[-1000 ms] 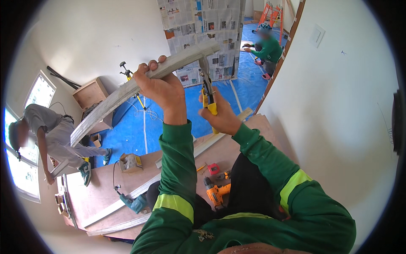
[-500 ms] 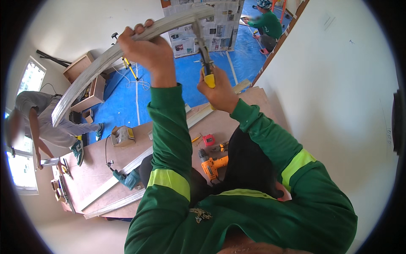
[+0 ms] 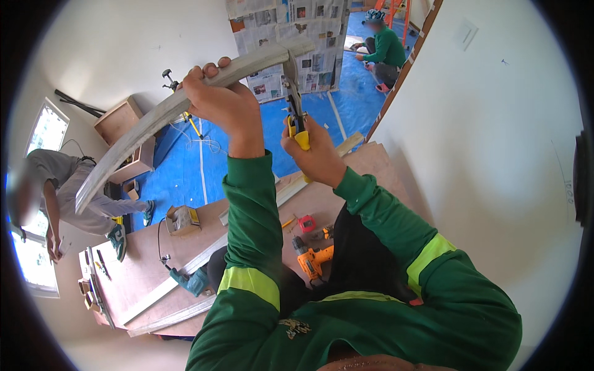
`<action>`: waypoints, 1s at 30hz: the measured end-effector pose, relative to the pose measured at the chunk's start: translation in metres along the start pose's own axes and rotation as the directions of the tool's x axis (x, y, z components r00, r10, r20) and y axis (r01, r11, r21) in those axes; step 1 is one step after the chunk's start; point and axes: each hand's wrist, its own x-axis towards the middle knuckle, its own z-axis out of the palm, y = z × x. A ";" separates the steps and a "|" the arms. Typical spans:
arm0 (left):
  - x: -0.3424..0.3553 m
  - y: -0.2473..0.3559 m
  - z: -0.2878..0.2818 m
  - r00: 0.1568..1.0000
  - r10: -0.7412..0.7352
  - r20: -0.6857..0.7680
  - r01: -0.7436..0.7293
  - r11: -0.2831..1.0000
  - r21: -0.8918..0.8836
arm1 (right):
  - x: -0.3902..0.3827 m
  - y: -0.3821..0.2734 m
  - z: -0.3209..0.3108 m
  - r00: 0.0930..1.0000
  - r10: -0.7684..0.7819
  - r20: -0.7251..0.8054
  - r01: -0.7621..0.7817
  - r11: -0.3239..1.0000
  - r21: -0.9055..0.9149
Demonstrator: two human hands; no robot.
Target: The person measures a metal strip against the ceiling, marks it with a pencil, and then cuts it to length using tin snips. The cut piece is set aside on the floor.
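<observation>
A long, pale grey metal channel (image 3: 133, 137) is raised in front of me, slanting from lower left to upper right. My left hand (image 3: 226, 114) is closed around it, fingers curled over its upper edge. In my right hand (image 3: 318, 156) are tin snips (image 3: 293, 93) with yellow handles. Their blades meet the channel near its far right end, where a line crosses the metal. Whether the blades are fully closed is hard to see. Below my arms, an orange cordless drill (image 3: 312, 258) and a red tape measure (image 3: 306, 223) lie on a brown board (image 3: 145, 238).
More metal channels (image 3: 170, 284), a teal power tool (image 3: 192, 281) and an open carton (image 3: 182, 219) are on the board. A person (image 3: 68, 185) bends at the left; another person (image 3: 385, 49) squats far off near an orange ladder (image 3: 396, 13). A white wall (image 3: 495, 154) stands right.
My view has shifted a little, and the channel's left end sits lower. Both hands keep their hold. The person at the left has moved a hand away from a silvery piece at the board's edge.
</observation>
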 end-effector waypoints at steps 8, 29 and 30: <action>0.006 -0.002 -0.012 0.998 -0.035 0.047 0.037 0.999 -0.037 | -0.003 -0.004 -0.008 0.996 -0.081 0.045 0.083 0.995 -0.057; 0.165 0.069 -0.037 0.761 -0.455 0.463 0.450 0.884 0.130 | -0.035 -0.012 -0.098 0.807 0.298 0.511 -0.140 0.936 -0.324; 0.160 0.061 -0.032 0.669 -0.486 0.563 0.498 0.855 0.145 | -0.036 -0.014 -0.097 0.793 0.264 0.549 -0.136 0.955 -0.262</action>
